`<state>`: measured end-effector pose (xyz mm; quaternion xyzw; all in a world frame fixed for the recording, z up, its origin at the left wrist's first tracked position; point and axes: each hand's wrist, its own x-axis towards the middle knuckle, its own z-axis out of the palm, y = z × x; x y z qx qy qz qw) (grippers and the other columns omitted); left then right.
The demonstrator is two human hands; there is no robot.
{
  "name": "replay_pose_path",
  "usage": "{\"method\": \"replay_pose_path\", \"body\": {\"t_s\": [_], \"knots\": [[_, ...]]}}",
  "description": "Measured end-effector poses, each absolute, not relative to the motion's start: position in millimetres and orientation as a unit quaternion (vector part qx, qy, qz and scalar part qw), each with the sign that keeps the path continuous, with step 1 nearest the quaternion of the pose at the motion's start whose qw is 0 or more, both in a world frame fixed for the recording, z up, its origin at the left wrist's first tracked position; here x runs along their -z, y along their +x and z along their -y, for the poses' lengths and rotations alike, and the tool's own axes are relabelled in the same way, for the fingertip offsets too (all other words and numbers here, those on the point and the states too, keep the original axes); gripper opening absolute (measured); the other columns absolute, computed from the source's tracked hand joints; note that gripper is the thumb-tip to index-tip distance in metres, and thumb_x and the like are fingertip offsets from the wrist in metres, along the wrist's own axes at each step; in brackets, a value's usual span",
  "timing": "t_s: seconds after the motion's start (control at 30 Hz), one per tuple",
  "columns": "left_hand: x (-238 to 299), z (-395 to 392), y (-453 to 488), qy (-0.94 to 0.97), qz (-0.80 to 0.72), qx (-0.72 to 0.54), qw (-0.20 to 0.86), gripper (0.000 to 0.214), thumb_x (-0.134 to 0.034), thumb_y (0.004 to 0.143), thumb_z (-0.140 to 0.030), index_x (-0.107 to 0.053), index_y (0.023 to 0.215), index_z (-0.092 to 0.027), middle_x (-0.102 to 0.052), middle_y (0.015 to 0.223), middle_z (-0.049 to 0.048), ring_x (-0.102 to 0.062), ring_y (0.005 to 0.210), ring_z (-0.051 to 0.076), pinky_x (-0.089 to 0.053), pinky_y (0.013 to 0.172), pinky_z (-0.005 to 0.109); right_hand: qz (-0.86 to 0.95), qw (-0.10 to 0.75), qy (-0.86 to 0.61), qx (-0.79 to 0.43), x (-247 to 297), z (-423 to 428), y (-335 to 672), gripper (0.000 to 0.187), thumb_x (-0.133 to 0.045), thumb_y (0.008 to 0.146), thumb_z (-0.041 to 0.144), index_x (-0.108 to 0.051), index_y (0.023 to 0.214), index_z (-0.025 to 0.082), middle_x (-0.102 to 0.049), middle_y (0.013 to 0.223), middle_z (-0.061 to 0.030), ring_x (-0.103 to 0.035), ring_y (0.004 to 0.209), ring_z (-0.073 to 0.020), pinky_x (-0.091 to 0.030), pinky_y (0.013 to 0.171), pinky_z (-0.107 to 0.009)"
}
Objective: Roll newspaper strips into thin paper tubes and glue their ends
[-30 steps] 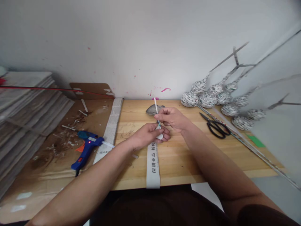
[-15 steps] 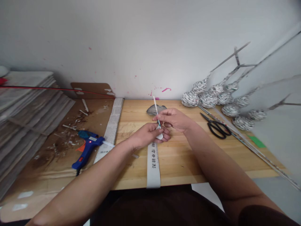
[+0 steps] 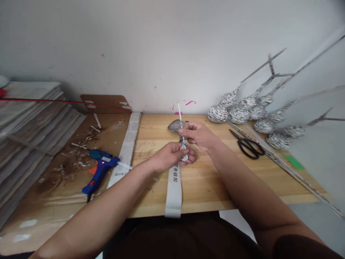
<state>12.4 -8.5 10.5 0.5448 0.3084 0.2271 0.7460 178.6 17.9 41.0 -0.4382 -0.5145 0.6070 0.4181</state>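
Note:
A strip of printed paper hangs down toward the front edge of the wooden board, and its upper end narrows into a thin rolled paper tube. My left hand is closed on the paper where strip and tube meet, thumb on top. Just above it, my right hand pinches the tube between thumb and fingers. The tube tilts slightly left at its tip. Behind the hands lies a grey cloth-like lump, partly covered by the right hand.
A blue glue gun with a lit red light rests on cardboard at left, beside stacked newspapers and a bundle of paper strips. Black scissors, long paper rods and woven paper balls lie at right.
The rolled tube now reaches a little higher and stands nearer upright. My right hand has shifted slightly left, and the strip's lower end has swung slightly left.

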Motion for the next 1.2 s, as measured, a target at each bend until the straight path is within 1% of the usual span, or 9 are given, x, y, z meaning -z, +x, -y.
{"method": "replay_pose_path", "body": {"t_s": [0.13,0.3,0.47,0.6,0.73,0.8,0.93,1.1,1.2], "knots": [[-9.2,8.8,12.6,0.545,-0.308,-0.227,0.746,0.031,-0.065,0.085,-0.041,-0.068,0.096,-0.013,-0.073,0.096,0.0125,-0.068,0.088,0.019,-0.051,0.082,0.034,0.555,0.366,-0.419,-0.618,-41.8,-18.2,180.6,0.035,-0.08,0.067,0.044,-0.07,0.08,0.013,-0.059,0.065,-0.0008,-0.047,0.053,-0.0065,-0.02,0.038,-0.018],[-7.4,8.9,12.7,0.547,-0.302,-0.219,0.75,0.033,-0.066,0.084,-0.043,-0.069,0.096,-0.012,-0.072,0.094,0.0122,-0.068,0.084,0.017,-0.051,0.079,0.032,0.518,0.424,-0.434,-0.603,-43.6,-18.4,180.1,0.036,-0.084,0.062,0.041,-0.061,0.063,0.014,-0.05,0.056,0.0041,-0.038,0.047,-0.0035,-0.017,0.038,-0.019],[-7.3,8.4,12.0,0.549,-0.307,-0.219,0.746,0.031,-0.063,0.086,-0.042,-0.068,0.096,-0.013,-0.072,0.096,0.0123,-0.068,0.088,0.017,-0.05,0.081,0.033,0.566,0.367,-0.406,-0.617,-42.7,-19.0,181.5,0.036,-0.079,0.069,0.045,-0.071,0.083,0.014,-0.059,0.069,-0.0011,-0.048,0.058,-0.0063,-0.021,0.04,-0.018],[-9.2,8.3,12.3,0.564,-0.305,-0.217,0.736,0.029,-0.06,0.089,-0.039,-0.068,0.097,-0.013,-0.072,0.096,0.0121,-0.067,0.088,0.017,-0.051,0.081,0.032,0.533,0.418,-0.435,-0.593,-43.6,-17.6,179.7,0.036,-0.083,0.063,0.042,-0.06,0.063,0.015,-0.05,0.056,0.0043,-0.037,0.047,-0.0034,-0.018,0.039,-0.019],[-10.8,8.8,12.3,0.564,-0.31,-0.214,0.735,0.028,-0.059,0.09,-0.037,-0.068,0.097,-0.012,-0.072,0.096,0.0121,-0.067,0.088,0.017,-0.051,0.082,0.033,0.566,0.363,-0.436,-0.598,-46.1,-16.7,179.8,0.035,-0.081,0.066,0.044,-0.067,0.075,0.014,-0.056,0.062,0.0019,-0.041,0.05,-0.005,-0.02,0.041,-0.02],[-11.5,9.2,12.2,0.565,-0.315,-0.218,0.731,0.028,-0.059,0.089,-0.038,-0.068,0.097,-0.013,-0.072,0.097,0.0123,-0.067,0.089,0.018,-0.051,0.082,0.033,0.578,0.343,-0.438,-0.598,-45.3,-17.0,179.5,0.035,-0.081,0.065,0.043,-0.067,0.075,0.013,-0.054,0.06,0.003,-0.037,0.049,-0.0045,-0.02,0.042,-0.021],[-12.6,9.5,12.5,0.565,-0.316,-0.222,0.729,0.029,-0.061,0.088,-0.04,-0.067,0.095,-0.013,-0.072,0.095,0.0117,-0.067,0.088,0.017,-0.051,0.079,0.032,0.548,0.413,-0.455,-0.569,-42.5,-17.2,177.6,0.04,-0.085,0.058,0.041,-0.054,0.06,0.016,-0.044,0.052,0.0076,-0.034,0.047,-0.0042,-0.022,0.043,-0.021],[-13.4,9.2,12.0,0.561,-0.321,-0.22,0.731,0.027,-0.059,0.09,-0.037,-0.067,0.097,-0.012,-0.072,0.095,0.0117,-0.068,0.088,0.017,-0.051,0.082,0.033,0.6,0.338,-0.437,-0.578,-45.0,-16.0,179.6,0.034,-0.077,0.069,0.046,-0.068,0.076,0.013,-0.053,0.06,0.0034,-0.037,0.049,-0.0054,-0.023,0.044,-0.022],[-13.1,9.5,12.2,0.565,-0.316,-0.221,0.729,0.027,-0.059,0.09,-0.037,-0.066,0.097,-0.013,-0.072,0.096,0.0116,-0.068,0.09,0.018,-0.051,0.082,0.033,0.583,0.37,-0.452,-0.564,-44.6,-15.9,178.6,0.036,-0.082,0.063,0.043,-0.06,0.064,0.015,-0.047,0.053,0.0062,-0.035,0.047,-0.0048,-0.023,0.044,-0.022]]}}
